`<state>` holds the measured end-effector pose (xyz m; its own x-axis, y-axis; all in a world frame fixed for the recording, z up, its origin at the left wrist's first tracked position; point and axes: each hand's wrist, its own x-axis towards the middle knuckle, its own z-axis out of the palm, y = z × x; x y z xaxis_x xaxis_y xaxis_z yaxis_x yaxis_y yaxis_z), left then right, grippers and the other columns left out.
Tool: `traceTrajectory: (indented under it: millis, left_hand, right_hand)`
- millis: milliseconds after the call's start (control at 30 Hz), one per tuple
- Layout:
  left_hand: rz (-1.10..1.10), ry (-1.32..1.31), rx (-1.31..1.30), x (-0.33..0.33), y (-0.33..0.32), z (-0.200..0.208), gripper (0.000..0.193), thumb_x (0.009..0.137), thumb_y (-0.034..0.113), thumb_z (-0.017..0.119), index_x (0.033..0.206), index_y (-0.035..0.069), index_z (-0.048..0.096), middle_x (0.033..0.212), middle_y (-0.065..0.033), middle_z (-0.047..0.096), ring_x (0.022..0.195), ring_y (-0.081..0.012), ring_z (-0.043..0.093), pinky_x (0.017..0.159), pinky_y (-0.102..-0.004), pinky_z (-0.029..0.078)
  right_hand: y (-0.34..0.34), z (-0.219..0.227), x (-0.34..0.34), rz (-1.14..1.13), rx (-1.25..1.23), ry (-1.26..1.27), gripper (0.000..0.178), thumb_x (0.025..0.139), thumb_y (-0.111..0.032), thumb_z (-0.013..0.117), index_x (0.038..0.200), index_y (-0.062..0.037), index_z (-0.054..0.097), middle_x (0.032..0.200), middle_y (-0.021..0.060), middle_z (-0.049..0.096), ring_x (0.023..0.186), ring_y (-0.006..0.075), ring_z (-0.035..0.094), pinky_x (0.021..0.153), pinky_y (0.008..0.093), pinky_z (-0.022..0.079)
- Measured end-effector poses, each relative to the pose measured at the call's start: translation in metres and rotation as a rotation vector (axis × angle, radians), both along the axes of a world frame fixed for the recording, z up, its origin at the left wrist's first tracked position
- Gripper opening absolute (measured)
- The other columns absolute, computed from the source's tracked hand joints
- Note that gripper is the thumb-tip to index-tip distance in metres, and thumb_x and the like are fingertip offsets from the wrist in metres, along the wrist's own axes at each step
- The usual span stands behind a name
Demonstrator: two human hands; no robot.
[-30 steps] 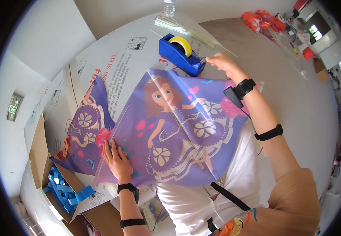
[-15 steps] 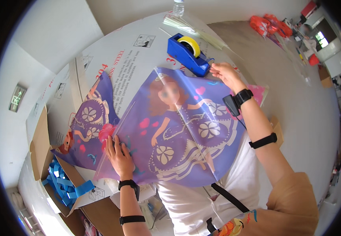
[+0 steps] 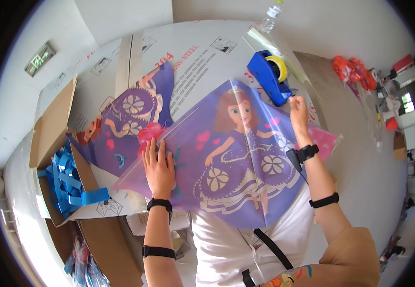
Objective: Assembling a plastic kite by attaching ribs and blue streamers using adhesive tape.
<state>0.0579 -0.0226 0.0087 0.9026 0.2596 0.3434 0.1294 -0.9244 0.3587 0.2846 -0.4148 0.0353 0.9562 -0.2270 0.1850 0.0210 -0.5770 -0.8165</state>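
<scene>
A purple kite [image 3: 226, 189] printed with a princess figure lies over the table edge and my lap, a thin rod running down its middle. My left hand [image 3: 159, 170] rests flat on its left part, fingers spread, beside a pink printed flower [image 3: 151, 135]. A second purple kite [image 3: 133, 103] with a similar figure lies partly under it. At the cutting end of a blue tape dispenser [image 3: 267, 71] with a yellow-cored roll, my right hand [image 3: 299, 112] is closed in a pinch. Whatever sits between those fingertips is too small to make out.
An open cardboard box [image 3: 85, 167] with blue strips [image 3: 65, 179] stands at the left. Beyond the dispenser lie thin pale rods [image 3: 276, 48] and a clear bottle [image 3: 271, 16]. Another box [image 3: 109, 253] with wrapped items is below. Red bags [image 3: 353, 71] lie far right.
The view has shifted, so the table things appear farther right. My right hand has drawn its fingers together at the dispenser's end. My left hand stays on the kite.
</scene>
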Motion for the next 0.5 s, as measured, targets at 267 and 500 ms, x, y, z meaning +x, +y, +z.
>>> traceTrajectory:
  millis: [267,500]
  left_hand:
    - [0.021,0.023,-0.007,0.0,0.003,-0.002,0.039,0.096,0.021,0.054,0.132,0.007,0.055,0.145,-0.0144,0.045,0.137,-0.0329,0.039,0.114,-0.0503,0.03]
    - [0.042,0.003,-0.024,0.001,0.003,-0.004,0.038,0.095,0.018,0.057,0.131,0.008,0.056,0.144,-0.0122,0.046,0.135,-0.0325,0.041,0.113,-0.0477,0.033]
  right_hand:
    - [0.169,0.054,-0.012,0.97,-0.17,-0.062,0.007,0.096,-0.007,0.053,0.102,-0.0027,0.052,0.094,0.0096,0.061,0.085,0.0221,0.06,0.078,0.033,0.048]
    - [0.232,0.039,0.001,1.199,-0.559,0.156,0.023,0.095,0.0,0.048,0.117,-0.0046,0.046,0.097,0.0159,0.062,0.091,0.0319,0.063,0.078,0.0396,0.049]
